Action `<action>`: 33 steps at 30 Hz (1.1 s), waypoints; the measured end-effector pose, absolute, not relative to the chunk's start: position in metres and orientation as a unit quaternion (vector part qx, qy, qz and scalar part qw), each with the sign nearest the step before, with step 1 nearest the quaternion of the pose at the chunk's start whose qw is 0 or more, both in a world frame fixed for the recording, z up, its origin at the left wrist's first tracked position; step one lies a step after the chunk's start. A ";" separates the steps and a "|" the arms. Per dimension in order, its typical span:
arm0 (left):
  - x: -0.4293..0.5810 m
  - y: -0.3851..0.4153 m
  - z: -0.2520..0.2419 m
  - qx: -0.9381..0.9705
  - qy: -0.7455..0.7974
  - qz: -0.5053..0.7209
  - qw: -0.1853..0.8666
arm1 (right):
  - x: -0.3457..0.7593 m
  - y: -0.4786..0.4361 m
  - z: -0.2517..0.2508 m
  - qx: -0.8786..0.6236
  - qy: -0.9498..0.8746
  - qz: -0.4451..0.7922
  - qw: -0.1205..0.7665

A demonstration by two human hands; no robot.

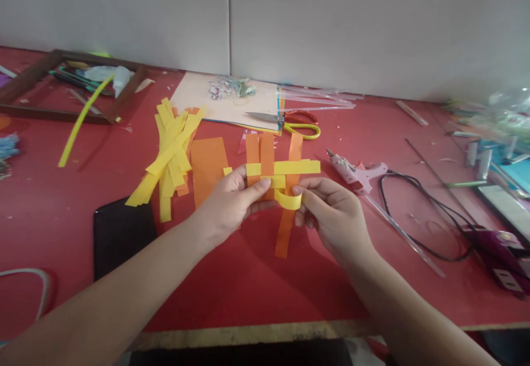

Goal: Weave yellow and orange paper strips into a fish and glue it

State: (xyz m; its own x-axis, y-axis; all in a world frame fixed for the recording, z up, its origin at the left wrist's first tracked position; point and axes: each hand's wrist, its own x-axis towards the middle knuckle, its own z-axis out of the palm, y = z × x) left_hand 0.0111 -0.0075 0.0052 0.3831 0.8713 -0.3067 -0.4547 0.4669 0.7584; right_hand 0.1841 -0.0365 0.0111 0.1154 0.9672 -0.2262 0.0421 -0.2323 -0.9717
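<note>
left hand [228, 203] and right hand [337, 205], thumbs uppermost, in pinch grips on crossed strips [285, 167]

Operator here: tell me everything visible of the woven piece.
The woven piece looks like paper: three orange strips crossed by yellow ones. The top yellow strip passes behind the middle orange one, before the outer two; a lower one curls. Left hand and right hand pinch it above the red table.
</note>
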 end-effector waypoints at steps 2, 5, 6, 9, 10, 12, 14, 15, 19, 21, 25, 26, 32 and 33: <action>0.011 -0.008 0.006 0.295 0.362 0.423 0.777 | 0.184 -0.036 0.011 -0.591 -0.426 0.513 0.453; 0.011 -0.007 0.006 0.295 0.366 0.422 0.776 | 0.185 -0.037 0.010 -0.585 -0.430 0.514 0.457; 0.011 -0.007 0.006 0.295 0.365 0.422 0.776 | 0.185 -0.037 0.010 -0.584 -0.431 0.513 0.459; 0.011 -0.007 0.004 0.294 0.357 0.423 0.779 | 0.186 -0.037 0.009 -0.584 -0.432 0.511 0.460; 0.011 -0.007 0.004 0.294 0.353 0.422 0.781 | 0.186 -0.037 0.009 -0.584 -0.432 0.511 0.459; 0.011 -0.007 0.003 0.295 0.347 0.421 0.784 | 0.186 -0.037 0.008 -0.582 -0.432 0.513 0.459; 0.011 -0.007 0.002 0.303 0.346 0.419 0.783 | 0.185 -0.037 0.008 -0.579 -0.431 0.514 0.463; 0.011 -0.008 0.002 0.309 0.347 0.418 0.781 | 0.184 -0.037 0.008 -0.578 -0.431 0.514 0.465; 0.010 -0.009 0.001 0.338 0.352 0.411 0.770 | 0.183 -0.036 0.008 -0.577 -0.441 0.505 0.466; 0.010 -0.009 0.001 0.350 0.354 0.413 0.763 | 0.183 -0.036 0.008 -0.577 -0.452 0.493 0.469; 0.011 -0.010 0.002 0.356 0.353 0.419 0.757 | 0.184 -0.038 0.010 -0.582 -0.486 0.448 0.474; 0.011 -0.010 0.002 0.356 0.350 0.419 0.758 | 0.184 -0.039 0.010 -0.585 -0.494 0.436 0.472; 0.011 -0.010 0.004 0.361 0.335 0.415 0.765 | 0.182 -0.041 0.009 -0.596 -0.519 0.381 0.480; 0.012 -0.010 0.004 0.363 0.335 0.414 0.764 | 0.182 -0.041 0.009 -0.594 -0.519 0.379 0.484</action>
State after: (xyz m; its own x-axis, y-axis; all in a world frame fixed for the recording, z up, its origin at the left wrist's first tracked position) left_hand 0.0116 -0.0102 0.0036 0.4320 0.8767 -0.2117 -0.3905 0.3934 0.8323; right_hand 0.1819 -0.0406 0.0091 0.1741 0.9833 0.0525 0.2505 0.0073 -0.9681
